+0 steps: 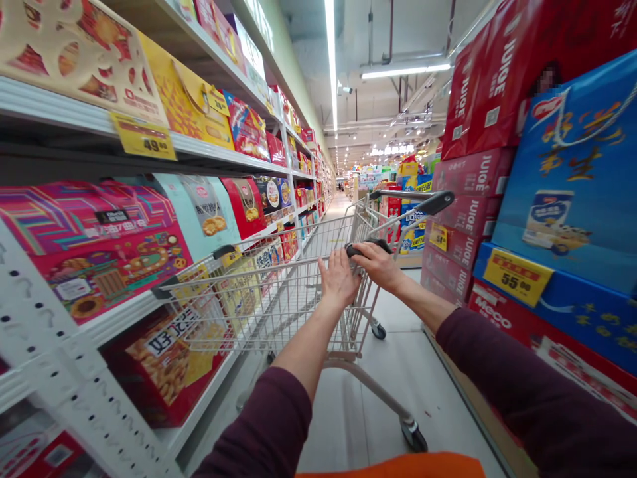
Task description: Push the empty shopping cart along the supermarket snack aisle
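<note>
A silver wire shopping cart [293,265] stands askew in the aisle in front of me, its basket reaching left towards the shelves. My left hand [339,275] is closed over the top rim of its near side, with the thumb out to the left. Just right of it, my right hand [379,265] wraps over a black plastic corner piece [369,246] on the same rim. The cart's grey push handle [413,196] with a dark end sticks out beyond my right hand, untouched. Both palms and the undersides of the fingers are hidden.
White shelves [89,109] with boxed snacks and yellow price tags line the left, close to the basket. Stacked red cartons [478,99] and a blue gift box [572,172] rise on the right. A cart wheel [414,435] rests on the pale floor [348,411]. The aisle runs far ahead.
</note>
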Available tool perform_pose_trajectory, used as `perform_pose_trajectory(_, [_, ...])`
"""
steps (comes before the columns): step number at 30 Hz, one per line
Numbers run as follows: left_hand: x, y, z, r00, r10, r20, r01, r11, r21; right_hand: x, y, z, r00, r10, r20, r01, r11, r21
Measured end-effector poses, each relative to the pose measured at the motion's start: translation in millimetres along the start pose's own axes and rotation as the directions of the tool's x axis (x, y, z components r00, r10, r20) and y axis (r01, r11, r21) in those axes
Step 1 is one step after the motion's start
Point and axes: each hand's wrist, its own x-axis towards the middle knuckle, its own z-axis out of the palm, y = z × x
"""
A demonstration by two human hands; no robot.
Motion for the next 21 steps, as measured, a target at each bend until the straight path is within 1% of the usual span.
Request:
perform_pose_trajectory(2, [1, -1, 0.4, 1.000, -0.002, -0.011, 0.002, 1.000, -0.001, 2, 0, -4, 0.997, 0.065, -0.033, -0.063, 0.997, 0.039])
perform_pose_trajectory(4, [1, -1, -0.3, 1.000, -0.007, -0.014, 0.007, 1.000, 0.005, 8, 7, -11, 0.984, 0.156, -0.089, -0.152, 0.987, 0.049])
perform_pose_trajectory(7, [0, 0, -2.5, 1.000, -0.004, 0.001, 0.004, 1.000, 0.021, 21, 31, -28, 0.942, 0.268, -0.201, -0.278, 0.960, -0.020])
perform_pose_trajectory(9, [0, 0, -3.5, 1.000, 0.005, 0.013, -0.005, 1.000, 0.026, 27, 46, -37, 0.928, 0.287, -0.238, -0.315, 0.945, -0.088])
perform_pose_trajectory(10, [0, 0, -3.7, 1.000, 0.007, 0.017, -0.007, 1.000, 0.027, 28, 50, -40, 0.929, 0.284, -0.237, -0.318, 0.940, -0.119])
perform_pose_trajectory(12, [0, 1, -3.3, 1.000, 0.003, 0.018, -0.004, 1.000, 0.031, 27, 50, -40, 0.945, 0.270, -0.187, -0.301, 0.939, -0.166])
perform_pose_trajectory(15, [0, 2, -2.5, 1.000, -0.015, 0.006, 0.015, 0.999, 0.034, 23, 34, -29, 0.972, 0.230, -0.046, -0.235, 0.955, -0.181])
perform_pose_trajectory(17, [0, 2, -2.7, 1.000, -0.017, 0.005, 0.017, 0.999, 0.035, 22, 23, -21, 0.978, 0.206, 0.014, -0.201, 0.964, -0.173])
perform_pose_trajectory(19, [-1, 1, -3.5, 1.000, -0.006, 0.014, 0.005, 0.999, 0.038, 23, 19, -16, 0.981, 0.195, 0.023, -0.188, 0.968, -0.164])
perform_pose_trajectory(21, [-1, -1, -4.3, 1.000, 0.009, 0.025, -0.010, 0.999, 0.043, 24, 24, -19, 0.981, 0.193, 0.009, -0.189, 0.969, -0.160])
